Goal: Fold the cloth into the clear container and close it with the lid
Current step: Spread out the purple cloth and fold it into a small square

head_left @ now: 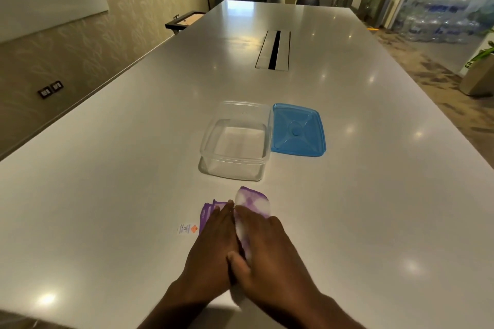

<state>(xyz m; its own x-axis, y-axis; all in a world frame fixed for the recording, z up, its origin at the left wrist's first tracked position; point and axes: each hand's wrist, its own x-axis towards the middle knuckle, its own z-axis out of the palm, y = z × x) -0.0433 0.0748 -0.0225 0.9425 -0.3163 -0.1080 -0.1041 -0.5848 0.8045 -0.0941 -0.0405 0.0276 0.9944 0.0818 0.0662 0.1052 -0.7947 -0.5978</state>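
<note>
A purple and white cloth [252,201] lies on the white table near me, partly folded, with a white tag [187,229] sticking out at its left. My left hand [211,246] presses flat on the cloth's left part. My right hand [270,251] lifts the cloth's right part, which curls up over the fingers. Most of the cloth is hidden under both hands. Beyond the cloth stands the clear container [235,141], open and empty. The blue lid [298,132] lies flat on the table, touching the container's right side.
The long white table [107,195] stretches ahead, with a cable slot [274,49] in its middle further back. Its near edge is just below my wrists. A wall runs along the left; floor, planters and stacked water bottles are at the right.
</note>
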